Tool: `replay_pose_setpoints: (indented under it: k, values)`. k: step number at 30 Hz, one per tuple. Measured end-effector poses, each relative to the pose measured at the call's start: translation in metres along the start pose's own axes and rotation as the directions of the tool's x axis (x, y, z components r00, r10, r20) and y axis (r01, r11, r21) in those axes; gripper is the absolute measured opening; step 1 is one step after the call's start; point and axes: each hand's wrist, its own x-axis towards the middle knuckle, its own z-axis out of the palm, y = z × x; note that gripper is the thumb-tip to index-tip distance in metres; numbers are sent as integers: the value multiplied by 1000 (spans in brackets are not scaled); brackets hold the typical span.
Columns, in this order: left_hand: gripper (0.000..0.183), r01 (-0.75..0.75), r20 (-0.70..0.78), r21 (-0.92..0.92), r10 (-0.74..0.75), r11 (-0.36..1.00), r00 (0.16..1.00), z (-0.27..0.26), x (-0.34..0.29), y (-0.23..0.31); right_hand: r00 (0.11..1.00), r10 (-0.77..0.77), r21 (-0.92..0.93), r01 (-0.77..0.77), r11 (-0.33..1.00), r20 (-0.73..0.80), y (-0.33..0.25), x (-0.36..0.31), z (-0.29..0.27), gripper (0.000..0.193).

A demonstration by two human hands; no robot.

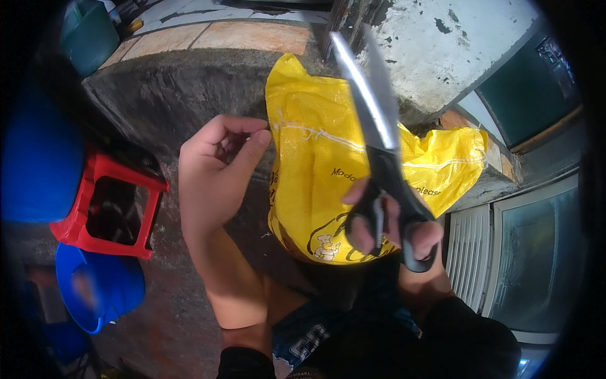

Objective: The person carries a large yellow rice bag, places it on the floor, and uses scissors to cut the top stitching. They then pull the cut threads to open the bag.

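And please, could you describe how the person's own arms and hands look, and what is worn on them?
The left hand and right hand are bare: no gloves or rings show, though the right is partly hidden. Both forearms are bare below black sleeves, which look plain, without visible markings.

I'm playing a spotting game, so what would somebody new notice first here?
They'd probably see the big black-handled scissors in the right hand, in front of a bright yellow sack in the middle. Next comes the red stool at the left, beside a blue bucket.
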Motion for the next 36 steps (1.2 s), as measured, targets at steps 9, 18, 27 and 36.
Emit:
replay_pose_setpoints:
  k: [9, 18, 27, 36]
  values:
    - [14, -285, -64, 582, 392, 762, 918, 36, -4, 16, 999, -9, -103, 12, 995, 36, 13, -37, -37, 94]
    - [13, -89, -201, 567, 243, 819, 949, 44, -4, 6, 992, -36, -31, 40, 999, 121, 20, -40, -42, 86]
    - [3, -50, -237, 180, 92, 982, 967, 19, -18, 34, 999, -18, 53, 16, 998, 34, 23, -58, -50, 85]
    - [17, -361, 79, 615, 401, 701, 913, 29, -5, 23, 999, -18, 59, 15, 998, 51, 23, -54, -44, 79]
